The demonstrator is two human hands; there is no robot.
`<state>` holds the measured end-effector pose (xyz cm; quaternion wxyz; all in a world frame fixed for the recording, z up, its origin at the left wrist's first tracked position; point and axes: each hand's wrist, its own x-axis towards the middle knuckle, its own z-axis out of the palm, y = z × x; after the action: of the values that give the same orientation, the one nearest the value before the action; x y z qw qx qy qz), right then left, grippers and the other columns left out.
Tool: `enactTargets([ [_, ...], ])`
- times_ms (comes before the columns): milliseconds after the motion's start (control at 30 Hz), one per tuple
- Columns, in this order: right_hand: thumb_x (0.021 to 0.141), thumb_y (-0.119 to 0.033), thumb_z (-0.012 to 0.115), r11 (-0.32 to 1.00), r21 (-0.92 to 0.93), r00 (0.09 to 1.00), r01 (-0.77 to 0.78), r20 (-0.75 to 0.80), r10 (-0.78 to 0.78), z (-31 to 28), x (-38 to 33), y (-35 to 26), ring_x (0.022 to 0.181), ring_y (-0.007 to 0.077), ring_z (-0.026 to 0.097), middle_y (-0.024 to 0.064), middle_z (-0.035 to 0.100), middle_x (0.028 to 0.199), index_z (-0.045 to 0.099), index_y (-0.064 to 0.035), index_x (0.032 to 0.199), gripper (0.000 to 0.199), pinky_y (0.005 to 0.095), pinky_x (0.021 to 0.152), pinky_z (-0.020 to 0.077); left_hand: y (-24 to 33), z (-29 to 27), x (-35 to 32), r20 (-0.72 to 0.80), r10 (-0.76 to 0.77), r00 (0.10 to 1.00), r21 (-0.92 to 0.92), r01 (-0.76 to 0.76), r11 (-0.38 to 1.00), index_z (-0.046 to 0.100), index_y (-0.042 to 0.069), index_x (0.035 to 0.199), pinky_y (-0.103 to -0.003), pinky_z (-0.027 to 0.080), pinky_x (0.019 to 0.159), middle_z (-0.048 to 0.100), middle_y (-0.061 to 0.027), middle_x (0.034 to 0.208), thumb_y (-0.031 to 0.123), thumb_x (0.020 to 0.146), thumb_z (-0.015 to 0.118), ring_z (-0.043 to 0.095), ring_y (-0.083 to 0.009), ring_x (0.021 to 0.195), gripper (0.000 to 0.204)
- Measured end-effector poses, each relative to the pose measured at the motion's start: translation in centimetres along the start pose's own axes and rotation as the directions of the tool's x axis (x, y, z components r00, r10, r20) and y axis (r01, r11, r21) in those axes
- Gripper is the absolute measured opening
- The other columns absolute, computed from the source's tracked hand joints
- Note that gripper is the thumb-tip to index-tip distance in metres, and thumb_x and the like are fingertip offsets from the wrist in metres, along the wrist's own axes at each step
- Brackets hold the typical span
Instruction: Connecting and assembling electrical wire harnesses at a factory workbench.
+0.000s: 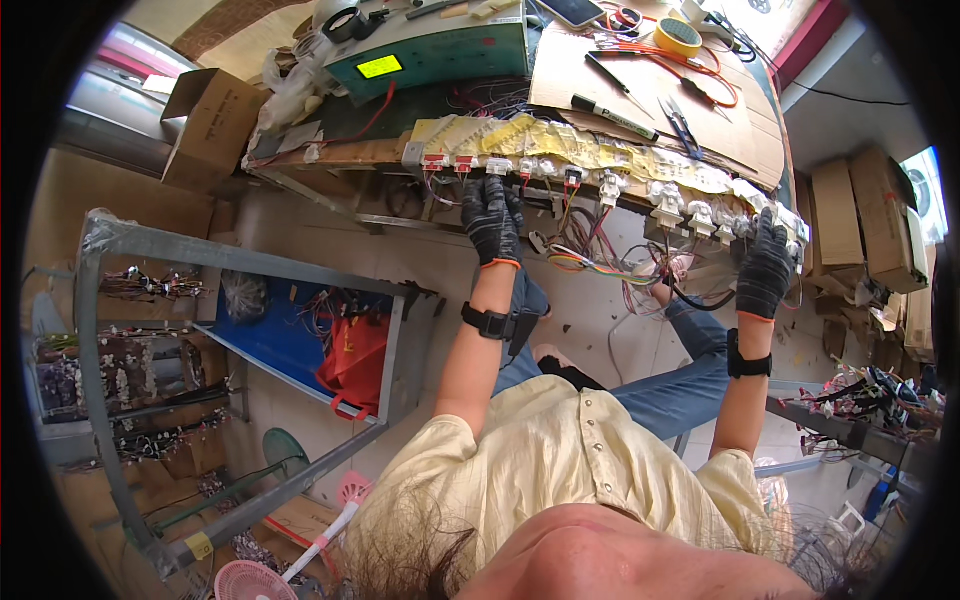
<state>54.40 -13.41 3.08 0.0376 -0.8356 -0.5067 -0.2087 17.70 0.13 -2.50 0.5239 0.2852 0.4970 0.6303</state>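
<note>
A row of plug connectors runs along the front edge of the workbench, with yellow and clear tape over it. My left hand (493, 222), in a dark striped glove, reaches up to a white connector (497, 167) near the row's left part; its fingers are closed together, and what lies between them is hidden. At the right end of the row my right hand (763, 270), gloved the same way, has its fingers closed at the connectors there, their grip hidden too. Between the hands are larger white connectors (667, 205), and a bundle of coloured wires (590, 258) hangs below.
On the bench stand a green tester box (430, 62) with a lit screen, a black marker (614, 118), tweezers (682, 128) and a solder-like yellow roll (678, 37). A grey metal frame (250, 258) with a blue tray is at left. Cardboard boxes (880, 220) stand at right.
</note>
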Motion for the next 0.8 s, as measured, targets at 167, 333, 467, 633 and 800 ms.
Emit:
enactTargets([
  [167,0.085,-0.002,0.047,0.994,-0.08,0.99,0.079,-0.114,-0.088,0.9,-0.1,0.7,0.095,0.0326,0.063,0.0168,0.057,0.118,0.044,-0.0119,0.137,0.053,0.042,0.081,0.0515,1.0,-0.1,-0.6,0.013,-0.073,0.997,0.003,0.073,0.997,0.055,0.01,0.088,-0.021,0.032,0.038,0.054,0.0028,0.061,0.022,0.097,0.051,0.045,-0.0056,0.046,0.015],
  [333,0.085,-0.005,0.049,0.995,-0.034,0.989,0.093,-0.115,-0.096,0.4,-0.4,0.3,0.097,0.0329,0.061,0.0179,0.059,0.115,0.045,-0.0115,0.136,0.052,0.0437,0.084,0.0494,-1.2,-0.2,0.6,-0.035,-0.038,0.999,-0.246,0.028,0.969,0.057,0.009,0.092,-0.022,0.04,0.046,0.058,-0.0006,0.073,0.024,0.097,0.052,0.051,-0.0075,0.056,0.016],
  [467,0.085,-0.012,0.054,0.994,-0.082,0.992,0.069,-0.096,-0.077,-1.1,-0.6,1.2,0.103,0.0345,0.058,0.0187,0.058,0.115,0.047,-0.0087,0.134,0.05,0.0456,0.091,0.0452,-5.7,-0.8,1.7,0.214,0.628,0.748,0.753,-0.536,0.382,0.056,0.01,0.116,-0.037,0.052,0.074,0.064,-0.0122,0.095,0.014,0.088,0.058,0.062,-0.0273,0.083,0.029],
  [633,0.083,-0.013,0.058,0.977,0.112,0.914,0.184,-0.386,-0.128,-5.2,-1.2,-0.3,0.107,0.037,0.055,0.0209,0.058,0.116,0.053,-0.0028,0.123,0.042,0.0449,0.093,0.0434,-4.5,-3.8,3.8,0.254,0.55,0.795,0.779,-0.506,0.371,0.055,0.01,0.114,-0.044,0.048,0.077,0.061,-0.0152,0.091,0.023,0.091,0.051,0.058,-0.0333,0.082,0.027],
  [800,0.078,-0.015,0.075,0.349,0.937,0.992,0.012,0.033,-0.122,-8.0,-8.1,-10.5,0.076,0.0197,0.057,0.0141,0.061,0.114,0.06,-0.0064,0.102,0.03,0.0315,0.076,0.0483,-2.7,-0.1,2.2,0.004,-0.05,0.999,-0.149,0.05,0.988,0.056,0.015,0.101,-0.024,0.041,0.045,0.057,0.0003,0.075,0.025,0.094,0.054,0.052,-0.0105,0.057,0.012],
])
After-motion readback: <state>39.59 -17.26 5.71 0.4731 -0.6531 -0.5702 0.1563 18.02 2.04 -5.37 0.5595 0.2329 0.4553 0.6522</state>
